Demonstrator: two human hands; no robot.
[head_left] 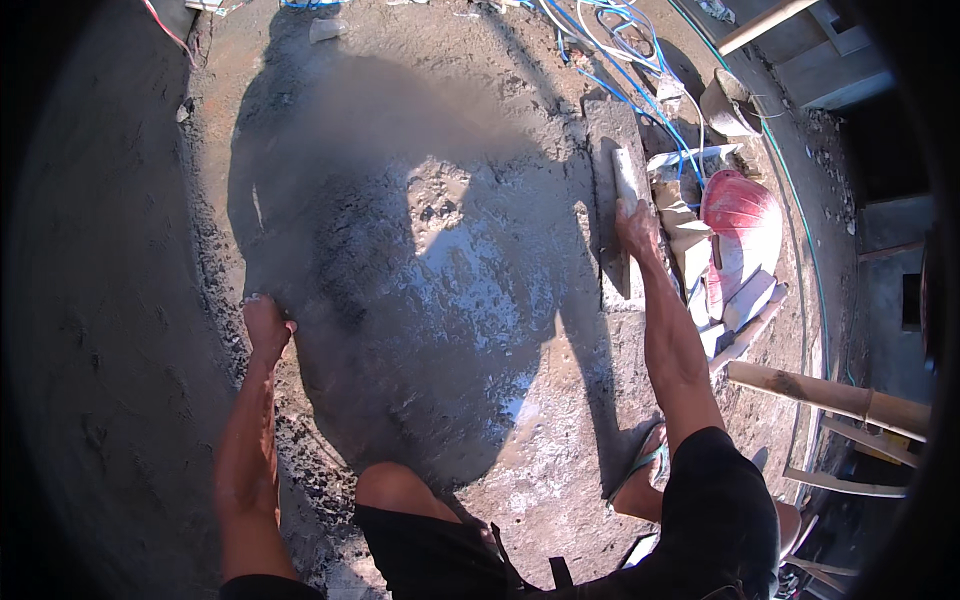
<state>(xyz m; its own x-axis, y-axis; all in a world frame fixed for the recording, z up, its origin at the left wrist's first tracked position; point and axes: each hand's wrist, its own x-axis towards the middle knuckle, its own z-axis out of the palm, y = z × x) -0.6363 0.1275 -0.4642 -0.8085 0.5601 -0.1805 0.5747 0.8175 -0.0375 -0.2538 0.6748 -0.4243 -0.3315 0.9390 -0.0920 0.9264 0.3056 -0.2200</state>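
My left hand (266,328) is closed in a fist above the left edge of a grey, rough mortar surface (350,230), its thumb towards the right; I see nothing in it. On the right, my right hand (637,225) is closed round a narrow, light-coloured board (625,172), like a float or straightedge. The board points away from me and lies over a flat grey slab (612,125). The fingers under the board are partly hidden. My shadow darkens much of the mortar between my hands.
Right of the board lie a red and white rounded object (742,215) and torn pale sacking (685,225). Blue and white cables (625,60) tangle near a dirty bucket (728,105). A thick wooden pole (830,392) juts in at right. My sandalled foot (640,485) stands below.
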